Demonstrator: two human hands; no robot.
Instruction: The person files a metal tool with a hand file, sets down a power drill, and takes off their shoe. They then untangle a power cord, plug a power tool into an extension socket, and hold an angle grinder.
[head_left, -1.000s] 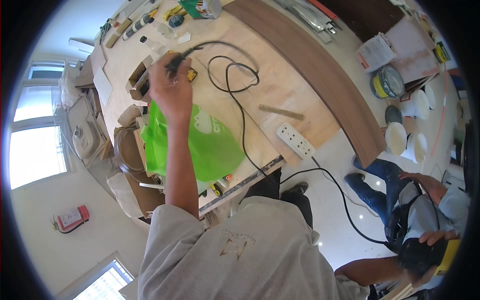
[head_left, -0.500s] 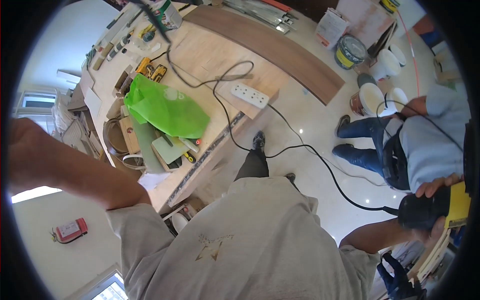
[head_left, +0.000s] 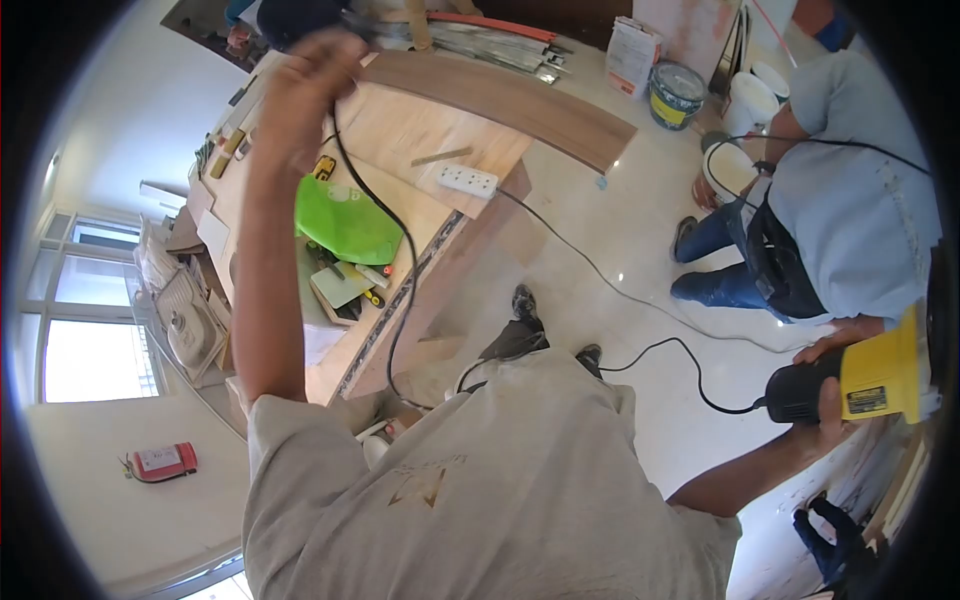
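Observation:
My left hand (head_left: pixel 318 75) is raised over the far left of the workbench, slightly blurred, its fingers closed around a black power cord (head_left: pixel 385 215). The cord hangs from it across the bench edge towards my waist. A dark rounded thing (head_left: pixel 295 22) is right behind this hand; what it is I cannot tell. At the right, my right hand (head_left: pixel 828 410) grips the black body of a yellow-and-black corded power tool (head_left: pixel 880 378), whose far end is cut off by the view. A co-worker's hand (head_left: pixel 838 336) is beside or touching the tool's upper side.
The workbench (head_left: pixel 400 120) bears a green bag (head_left: pixel 350 225), a white power strip (head_left: pixel 468 181) and a long brown board (head_left: pixel 530 105) overhanging its end. A co-worker (head_left: pixel 850 190) bends close on my right, near several buckets (head_left: pixel 676 95). Cords trail over the floor.
My left arm has swung from the left side up over the bench, drawing the black cord off the bench middle. The power tool has moved slightly up and left. The co-worker has bent towards a bucket.

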